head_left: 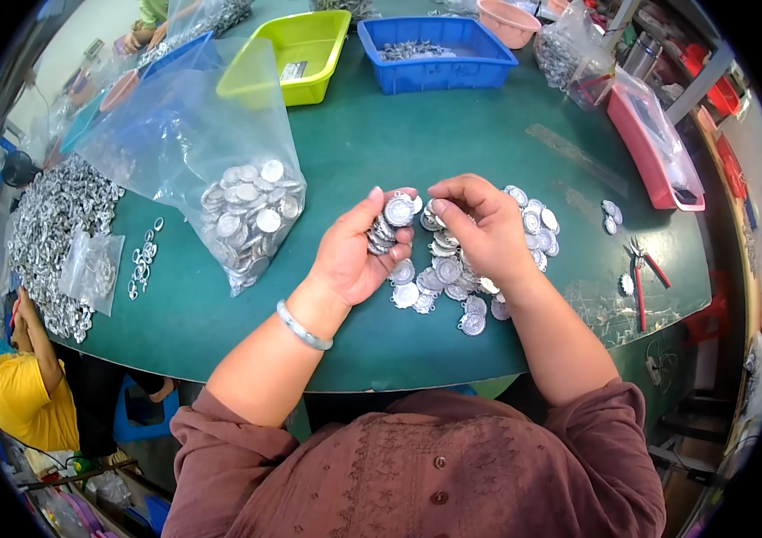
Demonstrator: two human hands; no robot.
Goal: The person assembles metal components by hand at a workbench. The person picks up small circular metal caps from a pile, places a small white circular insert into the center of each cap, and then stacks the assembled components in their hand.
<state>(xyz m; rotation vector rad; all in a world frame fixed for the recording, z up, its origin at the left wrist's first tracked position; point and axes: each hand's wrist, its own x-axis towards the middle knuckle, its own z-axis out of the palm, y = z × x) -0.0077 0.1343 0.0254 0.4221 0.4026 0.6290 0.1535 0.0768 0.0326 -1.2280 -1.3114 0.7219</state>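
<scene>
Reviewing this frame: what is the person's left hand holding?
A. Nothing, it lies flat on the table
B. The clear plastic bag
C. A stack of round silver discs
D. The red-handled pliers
C: the left hand is cupped around a stack of round silver discs, above the loose pile of discs on the green table; the red-handled pliers and the clear plastic bag lie apart from it.
</scene>
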